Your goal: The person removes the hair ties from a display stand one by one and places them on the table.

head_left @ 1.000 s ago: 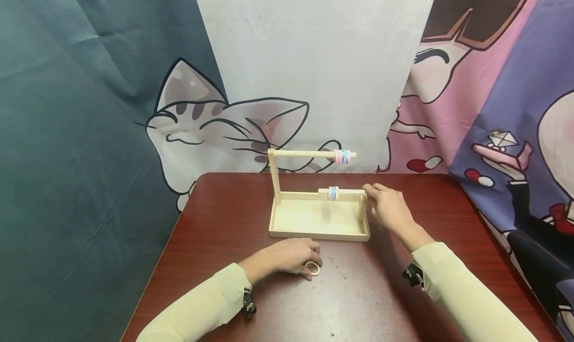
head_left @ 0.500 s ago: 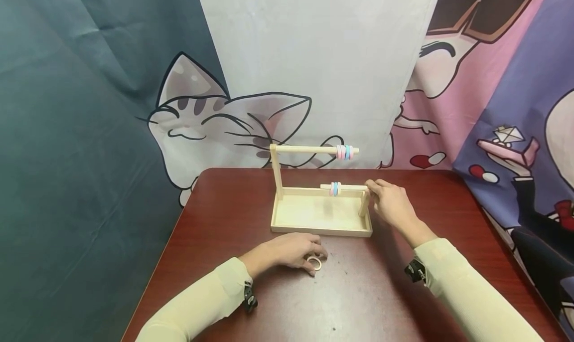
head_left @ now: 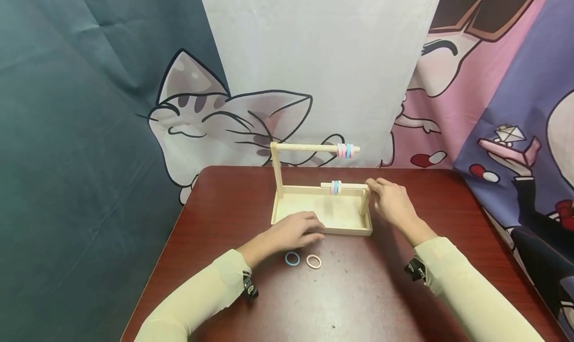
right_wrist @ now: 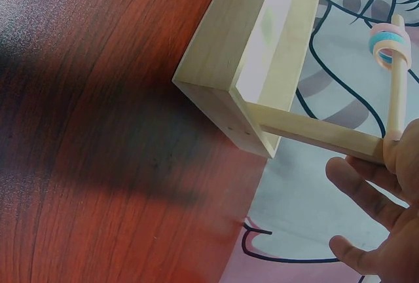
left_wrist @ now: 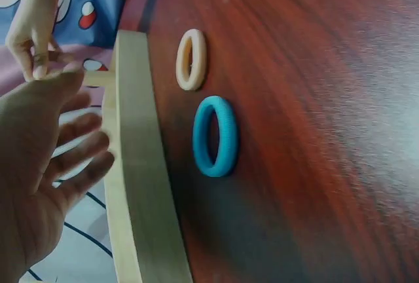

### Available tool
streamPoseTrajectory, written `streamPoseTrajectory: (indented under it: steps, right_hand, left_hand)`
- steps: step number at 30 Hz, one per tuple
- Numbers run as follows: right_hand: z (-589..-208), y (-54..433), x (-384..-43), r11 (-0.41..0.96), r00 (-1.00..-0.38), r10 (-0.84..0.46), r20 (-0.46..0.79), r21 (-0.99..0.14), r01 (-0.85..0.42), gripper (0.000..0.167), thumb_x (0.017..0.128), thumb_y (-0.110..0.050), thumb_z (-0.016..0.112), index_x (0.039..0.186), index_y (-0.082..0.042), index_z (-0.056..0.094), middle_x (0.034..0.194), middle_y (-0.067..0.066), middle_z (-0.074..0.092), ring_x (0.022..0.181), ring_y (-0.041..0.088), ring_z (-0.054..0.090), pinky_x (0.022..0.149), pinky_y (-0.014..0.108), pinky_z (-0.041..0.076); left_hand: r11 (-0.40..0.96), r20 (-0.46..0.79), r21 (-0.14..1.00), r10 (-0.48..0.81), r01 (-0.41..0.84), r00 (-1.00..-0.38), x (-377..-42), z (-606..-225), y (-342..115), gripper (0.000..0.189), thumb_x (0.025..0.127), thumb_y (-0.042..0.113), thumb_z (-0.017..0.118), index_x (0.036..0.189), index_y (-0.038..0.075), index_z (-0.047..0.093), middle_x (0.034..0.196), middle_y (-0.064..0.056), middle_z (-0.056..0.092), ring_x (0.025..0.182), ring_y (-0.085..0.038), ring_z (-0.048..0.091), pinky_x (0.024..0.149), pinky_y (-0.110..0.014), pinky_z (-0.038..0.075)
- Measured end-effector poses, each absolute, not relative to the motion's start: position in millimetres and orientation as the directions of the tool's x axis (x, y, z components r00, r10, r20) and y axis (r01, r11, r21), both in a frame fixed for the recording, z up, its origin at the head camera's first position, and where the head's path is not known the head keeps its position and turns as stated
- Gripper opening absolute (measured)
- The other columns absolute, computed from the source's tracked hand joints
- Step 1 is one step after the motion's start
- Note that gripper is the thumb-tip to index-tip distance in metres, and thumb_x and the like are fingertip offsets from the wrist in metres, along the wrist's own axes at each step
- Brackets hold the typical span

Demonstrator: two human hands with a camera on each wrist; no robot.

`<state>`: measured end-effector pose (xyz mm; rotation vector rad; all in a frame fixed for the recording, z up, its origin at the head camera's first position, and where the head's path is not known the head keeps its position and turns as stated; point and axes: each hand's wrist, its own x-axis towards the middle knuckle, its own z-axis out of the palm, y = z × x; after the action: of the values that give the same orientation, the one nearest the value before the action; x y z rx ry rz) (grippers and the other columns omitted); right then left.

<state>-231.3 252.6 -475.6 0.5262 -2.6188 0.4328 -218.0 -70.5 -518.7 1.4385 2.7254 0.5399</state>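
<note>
My left hand (head_left: pixel 298 231), its fingers loosely bent and holding nothing, hovers over the front edge of a wooden two-bar rack (head_left: pixel 287 210). On the table below it lie a ribbed blue hair tie (left_wrist: pixel 215 136) and a cream hair tie (left_wrist: pixel 190 60), side by side and apart. With thumb and forefinger my right hand (head_left: pixel 392 205) pinches the top of the rack's short post (right_wrist: pixel 317 132), where the lower bar (right_wrist: pixel 397 99) begins. Pink, blue and cream hair ties (head_left: pixel 335 187) hang on that bar. Several pink and blue hair ties (head_left: pixel 345 151) hang near the upper bar's free end.
The rack's base is a shallow tray with low walls, standing on a dark red table (head_left: pixel 367 292). A tall post (head_left: pixel 276 170) rises at its left end. Right behind the table hangs a cloth (head_left: pixel 323 58) printed with cartoon figures.
My left hand has drawn away from the cream hair tie, up toward the tray. The blue hair tie, hidden before, now shows. My right hand keeps its place on the post.
</note>
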Motion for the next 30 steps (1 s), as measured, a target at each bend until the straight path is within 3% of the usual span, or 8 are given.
streamPoseTrajectory:
  steps: [6,10,19,30]
  right_hand:
    - [-473,253,-233,0.881,-0.835,-0.284,0.471,-0.215,-0.421,0.017,0.102,0.001,0.068,0.116,-0.006,0.074,0.093,0.013,0.073,0.074,0.041,0.071,0.068,0.066,0.057]
    - [-475,254,-233,0.879,-0.833,-0.283,0.475,-0.218,-0.423,0.017,0.101,0.002,0.068,0.115,-0.005,0.074,0.093,0.013,0.073,0.075,0.042,0.072,0.067,0.066,0.057]
    - [-480,253,-234,0.877,-0.829,-0.289,0.479,-0.214,-0.430,0.014,0.102,0.000,0.067,0.114,-0.005,0.074,0.091,0.013,0.072,0.073,0.041,0.071,0.066,0.064,0.057]
    - [-480,253,-234,0.881,-0.836,-0.287,0.467,-0.214,-0.422,0.015,0.102,0.001,0.068,0.114,-0.007,0.073,0.091,0.012,0.071,0.075,0.041,0.072,0.067,0.066,0.057]
  left_hand:
    - [0.651,0.271,0.356,0.615,0.671,-0.741,-234,-503,-67,0.028,0.110,0.040,0.068,0.119,0.017,0.080,0.123,-0.002,0.076,0.123,-0.022,0.071,0.107,-0.041,0.059]
    - [0.693,0.310,0.390,0.522,0.607,-0.795,-243,-494,-66,0.027,0.109,0.040,0.071,0.119,0.015,0.076,0.124,-0.004,0.075,0.121,-0.024,0.072,0.103,-0.043,0.061]
    - [0.659,0.319,0.491,0.471,0.569,-0.822,-256,-491,-61,0.041,0.108,0.038,0.074,0.139,0.013,0.064,0.134,-0.005,0.071,0.121,-0.027,0.074,0.100,-0.041,0.062]
    - [0.687,0.336,0.417,0.492,0.595,-0.803,-266,-492,-46,0.057,0.107,0.041,0.075,0.158,0.020,0.058,0.147,-0.004,0.066,0.124,-0.021,0.069,0.103,-0.040,0.060]
